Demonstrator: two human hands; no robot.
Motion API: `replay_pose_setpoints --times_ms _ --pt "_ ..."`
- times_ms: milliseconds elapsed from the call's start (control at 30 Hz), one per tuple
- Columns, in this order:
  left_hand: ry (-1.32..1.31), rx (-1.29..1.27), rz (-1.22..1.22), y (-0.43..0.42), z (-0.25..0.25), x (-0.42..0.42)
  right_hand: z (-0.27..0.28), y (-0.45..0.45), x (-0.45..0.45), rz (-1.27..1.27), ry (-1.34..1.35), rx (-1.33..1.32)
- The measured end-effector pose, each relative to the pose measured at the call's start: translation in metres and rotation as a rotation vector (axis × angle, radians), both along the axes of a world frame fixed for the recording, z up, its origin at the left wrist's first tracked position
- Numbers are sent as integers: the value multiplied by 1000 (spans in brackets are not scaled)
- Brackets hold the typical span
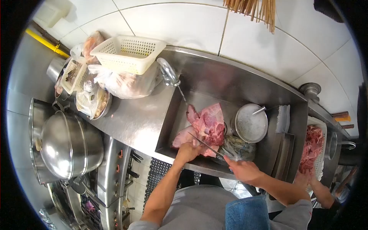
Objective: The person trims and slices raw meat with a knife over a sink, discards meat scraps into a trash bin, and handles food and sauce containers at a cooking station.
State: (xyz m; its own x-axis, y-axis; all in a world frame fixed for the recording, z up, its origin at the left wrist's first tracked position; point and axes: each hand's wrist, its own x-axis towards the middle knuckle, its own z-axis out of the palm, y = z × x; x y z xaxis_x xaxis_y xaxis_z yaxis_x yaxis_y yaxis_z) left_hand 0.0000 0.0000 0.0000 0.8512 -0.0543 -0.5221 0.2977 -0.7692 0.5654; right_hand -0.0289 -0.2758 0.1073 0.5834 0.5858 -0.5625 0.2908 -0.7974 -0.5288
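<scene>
"What lies about the fingers?"

"The steel sink [234, 81] stretches beyond them, and the raw meat [210, 120] lies in it, just past the left fingertips."

"The hands?"

"The left hand [187, 153] rests at the meat's near edge; whether its fingers pinch or merely press, I can't tell. The right hand [244, 171] has its fingers curled round the handle of the knife [207, 145], whose blade slants close by the left fingers."

"Advice?"

"Tuck those left fingertips clear, steady the meat, and draw the blade smoothly."
</scene>
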Motion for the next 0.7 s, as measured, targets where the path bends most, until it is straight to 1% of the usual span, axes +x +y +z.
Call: replay_pose_setpoints --times_ms 67,167,267,367,467,567,600,667,700 --pt "-74 2 -74 -1 -1 -6 -10 16 5 8 -21 -8" --pt "-202 -5 -7 -8 0 -7 -33 48 27 18 -65 -36" --pt "-134 -35 162 -2 18 -3 -45 47 26 -8 -78 -17" --pt "-148 -247 321 -3 19 3 -5 1 12 -36 26 -47" --pt "-105 -170 321 -3 7 1 -24 -12 -6 -96 28 27" --pt "-137 -232 261 -6 20 0 -43 40 23 -20 -83 -15" --pt "-143 -126 186 -3 20 -2 -51 50 29 -21 -102 -11" --pt "-152 -185 190 5 14 -5 -62 61 42 -36 -153 -6" --pt "-152 -229 195 4 11 -7 -58 52 42 -85 -102 -2"
